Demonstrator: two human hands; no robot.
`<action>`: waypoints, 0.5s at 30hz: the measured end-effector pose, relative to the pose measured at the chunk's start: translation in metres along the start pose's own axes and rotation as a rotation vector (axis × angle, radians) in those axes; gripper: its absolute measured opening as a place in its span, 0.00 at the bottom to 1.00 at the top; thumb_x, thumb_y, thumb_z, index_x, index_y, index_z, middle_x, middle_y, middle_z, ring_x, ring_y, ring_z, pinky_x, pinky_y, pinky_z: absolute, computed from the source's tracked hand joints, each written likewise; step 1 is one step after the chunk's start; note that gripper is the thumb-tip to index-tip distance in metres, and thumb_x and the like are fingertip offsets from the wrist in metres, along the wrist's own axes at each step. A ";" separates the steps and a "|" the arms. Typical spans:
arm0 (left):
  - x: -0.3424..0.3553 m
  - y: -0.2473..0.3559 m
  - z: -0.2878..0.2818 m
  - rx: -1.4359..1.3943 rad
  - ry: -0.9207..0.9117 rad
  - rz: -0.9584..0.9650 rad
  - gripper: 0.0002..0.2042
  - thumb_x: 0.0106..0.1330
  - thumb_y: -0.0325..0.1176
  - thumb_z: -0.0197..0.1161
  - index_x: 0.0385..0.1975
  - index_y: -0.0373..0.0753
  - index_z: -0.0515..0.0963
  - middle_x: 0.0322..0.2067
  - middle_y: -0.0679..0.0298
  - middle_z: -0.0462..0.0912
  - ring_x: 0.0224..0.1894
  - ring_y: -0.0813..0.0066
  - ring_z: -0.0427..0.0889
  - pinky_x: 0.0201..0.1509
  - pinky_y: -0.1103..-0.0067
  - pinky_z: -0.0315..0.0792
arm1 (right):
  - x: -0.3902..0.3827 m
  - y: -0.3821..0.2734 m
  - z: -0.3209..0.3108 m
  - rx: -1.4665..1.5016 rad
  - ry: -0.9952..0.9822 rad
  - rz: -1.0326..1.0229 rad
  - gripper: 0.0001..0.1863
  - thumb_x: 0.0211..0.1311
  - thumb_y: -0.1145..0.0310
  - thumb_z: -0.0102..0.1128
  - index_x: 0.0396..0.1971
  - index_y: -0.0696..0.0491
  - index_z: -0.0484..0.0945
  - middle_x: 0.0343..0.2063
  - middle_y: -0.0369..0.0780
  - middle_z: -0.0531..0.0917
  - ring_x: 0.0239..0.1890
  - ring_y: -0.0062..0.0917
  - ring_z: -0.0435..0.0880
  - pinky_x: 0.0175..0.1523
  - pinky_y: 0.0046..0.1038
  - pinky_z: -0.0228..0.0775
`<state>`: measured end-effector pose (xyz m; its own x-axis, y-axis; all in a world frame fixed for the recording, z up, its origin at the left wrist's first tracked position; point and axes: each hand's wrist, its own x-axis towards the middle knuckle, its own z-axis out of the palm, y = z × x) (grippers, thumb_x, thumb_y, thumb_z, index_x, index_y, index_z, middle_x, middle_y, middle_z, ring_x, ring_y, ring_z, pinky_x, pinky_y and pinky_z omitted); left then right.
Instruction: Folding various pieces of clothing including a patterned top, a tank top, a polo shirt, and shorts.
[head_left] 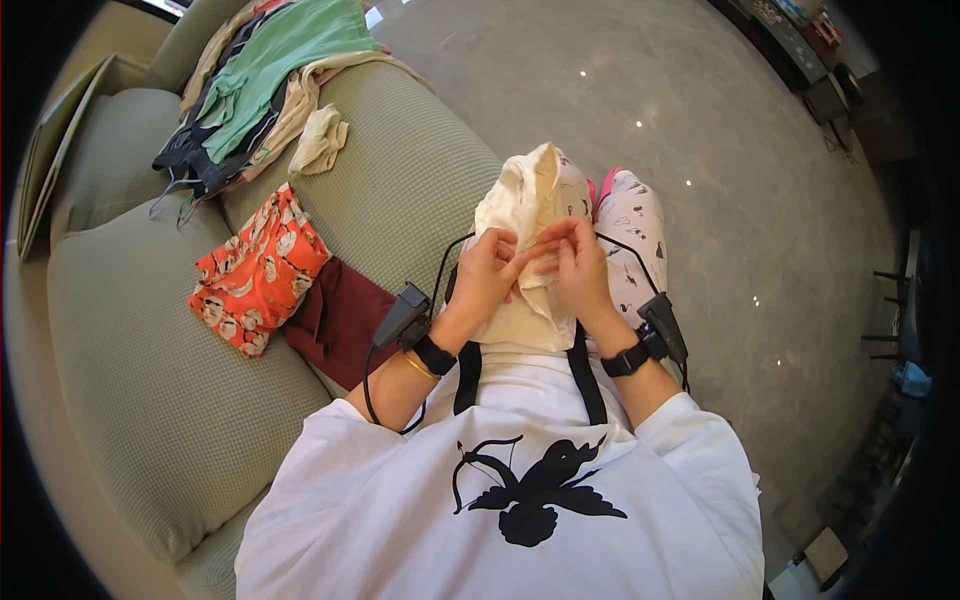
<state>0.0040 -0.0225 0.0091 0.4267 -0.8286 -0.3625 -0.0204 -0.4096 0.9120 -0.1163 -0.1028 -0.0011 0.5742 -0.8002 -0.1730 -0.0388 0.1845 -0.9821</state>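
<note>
Left hand [490, 270], right hand [580, 265] pinch cream cloth [533, 303]; floral garment [262, 272], clothes pile [275, 85] on sofa [135, 350].

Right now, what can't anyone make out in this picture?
In the head view:
Crumpled cream cloth: full shape, hidden by folds, left hand and right hand.
Folded maroon cloth: left part, under the folded orange floral cloth.
Blue object near right rim: too small to identify.
</note>
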 end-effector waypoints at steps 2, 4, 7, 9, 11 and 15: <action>0.002 -0.005 -0.002 -0.056 -0.039 -0.005 0.09 0.59 0.25 0.56 0.38 0.31 0.67 0.21 0.65 0.74 0.14 0.85 0.72 0.12 0.89 0.65 | 0.011 -0.004 -0.007 -0.229 -0.019 -0.028 0.17 0.54 0.85 0.37 0.44 0.57 0.66 0.33 0.42 0.77 0.29 0.21 0.80 0.33 0.22 0.72; 0.003 -0.008 -0.004 -0.095 -0.066 -0.062 0.09 0.60 0.25 0.56 0.38 0.31 0.67 0.22 0.66 0.72 0.16 0.86 0.72 0.12 0.90 0.65 | 0.022 -0.007 -0.013 -0.335 -0.152 -0.080 0.22 0.49 0.83 0.42 0.48 0.57 0.63 0.34 0.44 0.77 0.29 0.27 0.80 0.37 0.28 0.71; 0.003 -0.010 -0.006 -0.106 -0.085 -0.062 0.08 0.60 0.25 0.55 0.38 0.32 0.67 0.22 0.67 0.72 0.15 0.85 0.72 0.12 0.89 0.65 | 0.036 -0.010 -0.015 -0.518 -0.353 -0.255 0.26 0.46 0.80 0.48 0.51 0.55 0.63 0.37 0.45 0.77 0.35 0.29 0.79 0.39 0.25 0.69; 0.002 -0.009 -0.007 -0.131 -0.108 -0.054 0.10 0.64 0.32 0.51 0.39 0.32 0.67 0.22 0.67 0.71 0.15 0.83 0.73 0.12 0.89 0.65 | 0.043 -0.010 -0.015 -0.640 -0.359 -0.281 0.28 0.44 0.79 0.50 0.51 0.56 0.63 0.39 0.46 0.76 0.38 0.32 0.77 0.42 0.26 0.67; 0.001 -0.007 -0.007 -0.179 -0.089 -0.077 0.12 0.66 0.36 0.47 0.40 0.32 0.67 0.22 0.66 0.71 0.15 0.82 0.73 0.13 0.88 0.65 | 0.049 -0.009 -0.017 -0.763 -0.392 -0.300 0.29 0.42 0.78 0.52 0.51 0.57 0.62 0.40 0.47 0.75 0.41 0.35 0.76 0.45 0.28 0.66; -0.001 -0.005 -0.007 -0.215 -0.092 -0.107 0.20 0.69 0.45 0.38 0.43 0.32 0.67 0.22 0.65 0.70 0.15 0.80 0.74 0.14 0.88 0.66 | 0.056 -0.018 -0.031 -0.755 -0.495 -0.200 0.26 0.41 0.73 0.58 0.45 0.60 0.67 0.38 0.46 0.75 0.43 0.31 0.75 0.44 0.26 0.66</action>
<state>0.0097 -0.0169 0.0062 0.3314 -0.8202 -0.4663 0.2177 -0.4144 0.8837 -0.1087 -0.1690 0.0044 0.9050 -0.4100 -0.1134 -0.3238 -0.4910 -0.8087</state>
